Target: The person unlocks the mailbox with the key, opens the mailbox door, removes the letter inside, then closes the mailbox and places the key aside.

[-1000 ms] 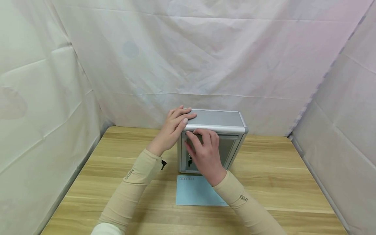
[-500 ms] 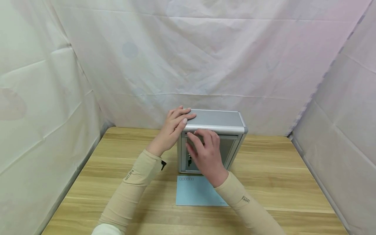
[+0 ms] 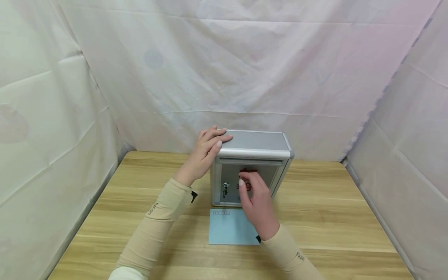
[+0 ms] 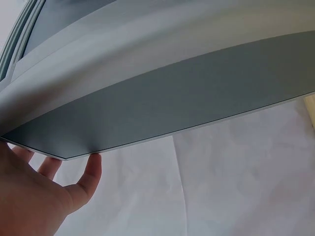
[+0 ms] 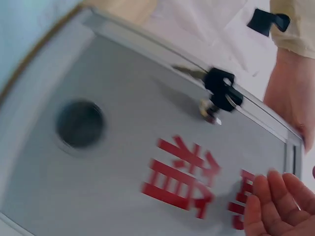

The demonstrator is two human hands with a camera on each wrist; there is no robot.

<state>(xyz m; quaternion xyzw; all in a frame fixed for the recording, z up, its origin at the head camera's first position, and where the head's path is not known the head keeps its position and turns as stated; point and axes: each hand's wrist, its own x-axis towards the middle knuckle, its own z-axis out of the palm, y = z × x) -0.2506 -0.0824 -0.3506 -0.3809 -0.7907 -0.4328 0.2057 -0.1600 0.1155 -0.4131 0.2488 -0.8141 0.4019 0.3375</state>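
Observation:
A silver-grey metal mailbox [image 3: 260,140] stands upright on the table, with a long narrow slot [image 3: 252,161] across the top of its front. My left hand [image 3: 201,157] rests on the mailbox's upper left corner, fingers spread over the top; the left wrist view shows its fingertips against the edge. In front of the door is my right hand [image 3: 258,200], fingers slightly bent and holding nothing. Beside them, red characters [image 5: 179,177] are printed on the door. Black-headed keys [image 5: 222,91] hang at the lock on the door's left side. A light blue envelope [image 3: 229,229] lies flat before the mailbox.
The wood-grain table [image 3: 157,233] extends on both sides of the mailbox. Pale cloth [image 3: 224,70] hangs behind it and along both sides. In the right wrist view, a dark round spot [image 5: 81,124] shows on the door.
My right hand has left the slot's left end and moved down and right, uncovering the keys and some red print. My left hand has stayed on the corner.

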